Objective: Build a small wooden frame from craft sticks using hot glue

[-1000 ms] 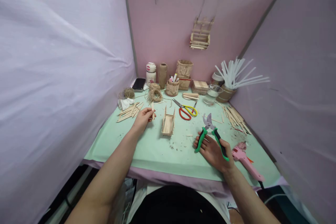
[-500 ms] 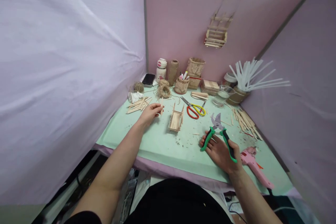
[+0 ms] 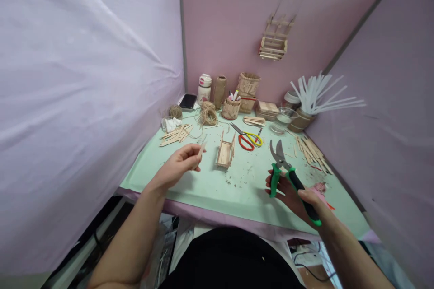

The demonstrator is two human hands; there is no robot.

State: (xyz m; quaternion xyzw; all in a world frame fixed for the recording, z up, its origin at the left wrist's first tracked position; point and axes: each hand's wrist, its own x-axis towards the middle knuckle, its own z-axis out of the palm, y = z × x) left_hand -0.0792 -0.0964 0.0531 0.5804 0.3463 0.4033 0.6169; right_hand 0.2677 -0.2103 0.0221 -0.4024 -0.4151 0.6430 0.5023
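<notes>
Fingers of the left hand (image 3: pixel 181 162) pinch a thin, pale, flat wooden stick (image 3: pixel 202 148) near a small, open wooden box (image 3: pixel 224 155) on the mint-green table (image 3: pixel 217 198). Farther right, the right hand (image 3: pixel 293 200) holds green-and-black metal cutters (image 3: pixel 281 162), blades apart. This seems like getting ready to snip; that needs the stick between them.

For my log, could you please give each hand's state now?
Left hand: closed, holding a thin pale wooden stick.
Right hand: holding spread green-and-black pruning shears.
</notes>
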